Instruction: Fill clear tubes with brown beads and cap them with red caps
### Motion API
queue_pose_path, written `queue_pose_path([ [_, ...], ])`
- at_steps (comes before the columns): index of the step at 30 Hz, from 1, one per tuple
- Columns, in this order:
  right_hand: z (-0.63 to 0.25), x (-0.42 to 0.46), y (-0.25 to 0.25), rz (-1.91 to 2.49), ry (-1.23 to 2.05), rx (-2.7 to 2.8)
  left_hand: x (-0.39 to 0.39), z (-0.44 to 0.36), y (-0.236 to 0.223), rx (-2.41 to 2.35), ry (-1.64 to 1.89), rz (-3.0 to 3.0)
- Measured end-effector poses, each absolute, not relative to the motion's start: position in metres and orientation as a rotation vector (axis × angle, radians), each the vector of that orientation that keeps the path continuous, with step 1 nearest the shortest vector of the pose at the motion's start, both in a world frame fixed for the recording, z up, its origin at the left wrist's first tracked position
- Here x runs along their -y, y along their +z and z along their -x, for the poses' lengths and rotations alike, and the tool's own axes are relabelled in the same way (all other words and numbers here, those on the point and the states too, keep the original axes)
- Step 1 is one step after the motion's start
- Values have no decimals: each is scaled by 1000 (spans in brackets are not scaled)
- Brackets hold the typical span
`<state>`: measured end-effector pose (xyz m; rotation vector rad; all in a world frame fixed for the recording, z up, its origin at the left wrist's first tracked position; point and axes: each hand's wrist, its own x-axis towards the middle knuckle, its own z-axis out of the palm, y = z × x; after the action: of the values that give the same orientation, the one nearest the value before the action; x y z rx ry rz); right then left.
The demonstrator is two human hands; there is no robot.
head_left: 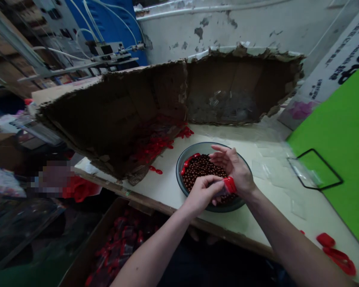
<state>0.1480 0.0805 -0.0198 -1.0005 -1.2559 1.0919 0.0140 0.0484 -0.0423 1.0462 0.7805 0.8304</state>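
A cream tabletop (227, 139) carried a torn brown cardboard box (143, 103) and, within easy reach of both hands, a round grey bowl (194, 149) heaped with glossy dark-brown beads (200, 169). The left hand (202, 194) had its fingers closed around a small red-capped clear container (229, 186), held over the bowl, where spills would drop among the beads. The right hand (235, 169) curled partly open above.

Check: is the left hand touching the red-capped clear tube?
Touching. The head view shows the left hand curled around the red-capped clear tube, gripping its clear body just behind the red cap.
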Motion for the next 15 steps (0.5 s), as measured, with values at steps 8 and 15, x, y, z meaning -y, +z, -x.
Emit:
queue_pose_path([
  [8,-127,-61,0,898,1388,1217,-45,-17,-26,-1035,1068,-1475],
  [15,-121,-57,-10,934,1424,1267,-38,-12,-27,-1073,1001,-1600],
])
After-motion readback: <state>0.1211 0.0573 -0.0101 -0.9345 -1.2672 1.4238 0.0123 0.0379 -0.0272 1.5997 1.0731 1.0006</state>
